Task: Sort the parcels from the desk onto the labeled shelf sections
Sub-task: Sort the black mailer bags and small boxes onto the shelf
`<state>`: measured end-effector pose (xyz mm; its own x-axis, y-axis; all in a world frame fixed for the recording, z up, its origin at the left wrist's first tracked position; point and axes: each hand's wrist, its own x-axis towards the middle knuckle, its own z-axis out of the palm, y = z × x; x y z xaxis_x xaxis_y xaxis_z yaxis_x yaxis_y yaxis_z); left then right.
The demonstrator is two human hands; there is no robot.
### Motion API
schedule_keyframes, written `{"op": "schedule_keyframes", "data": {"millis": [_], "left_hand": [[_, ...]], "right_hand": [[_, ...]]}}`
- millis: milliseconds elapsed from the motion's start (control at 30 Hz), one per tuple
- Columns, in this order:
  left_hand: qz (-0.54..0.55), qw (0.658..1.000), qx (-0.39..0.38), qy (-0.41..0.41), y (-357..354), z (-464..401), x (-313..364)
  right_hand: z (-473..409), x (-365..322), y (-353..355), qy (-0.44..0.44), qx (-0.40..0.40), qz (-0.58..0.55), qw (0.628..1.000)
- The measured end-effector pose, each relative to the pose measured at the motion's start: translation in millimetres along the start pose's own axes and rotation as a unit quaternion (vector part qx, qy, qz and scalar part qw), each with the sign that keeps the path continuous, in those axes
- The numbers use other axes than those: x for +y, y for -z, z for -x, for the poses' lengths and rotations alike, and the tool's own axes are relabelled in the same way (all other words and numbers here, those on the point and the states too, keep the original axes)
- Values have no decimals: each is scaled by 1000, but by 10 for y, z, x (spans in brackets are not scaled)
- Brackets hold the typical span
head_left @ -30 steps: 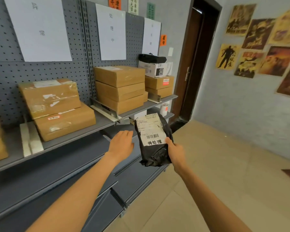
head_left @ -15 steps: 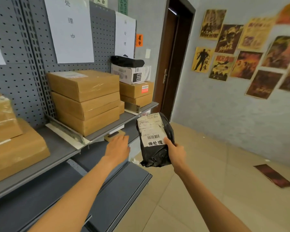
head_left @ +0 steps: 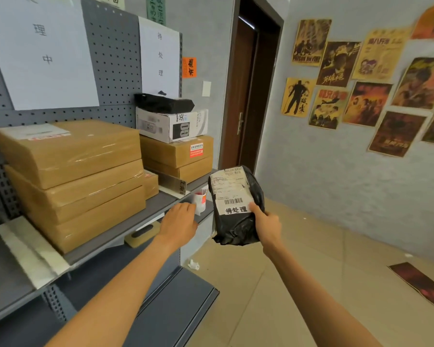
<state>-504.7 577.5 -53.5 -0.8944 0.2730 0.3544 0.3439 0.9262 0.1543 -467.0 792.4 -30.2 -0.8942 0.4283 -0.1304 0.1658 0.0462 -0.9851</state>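
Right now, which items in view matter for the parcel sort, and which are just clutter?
Job:
- black parcel, tagged 待处理, gripped by the right hand
- 待处理 sign on the pegboard
- parcel stack below that sign
- brown box stack under the neighbouring sign

Lying about:
- wall posters
- fallen poster on the floor
- small white cup
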Motion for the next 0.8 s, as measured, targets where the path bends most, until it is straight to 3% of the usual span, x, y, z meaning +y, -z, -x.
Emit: {"op": "schedule_keyframes", "data": {"millis": [367,800], "left_hand": [[-20,995,76,67,-85,-1641,381],[-48,990,110,80,-290,-2635,194]], "right_hand": [[-1792,-774,173,39,-63,6,997],[-2852,-1046,-55,62,-118,-8,991]]}}
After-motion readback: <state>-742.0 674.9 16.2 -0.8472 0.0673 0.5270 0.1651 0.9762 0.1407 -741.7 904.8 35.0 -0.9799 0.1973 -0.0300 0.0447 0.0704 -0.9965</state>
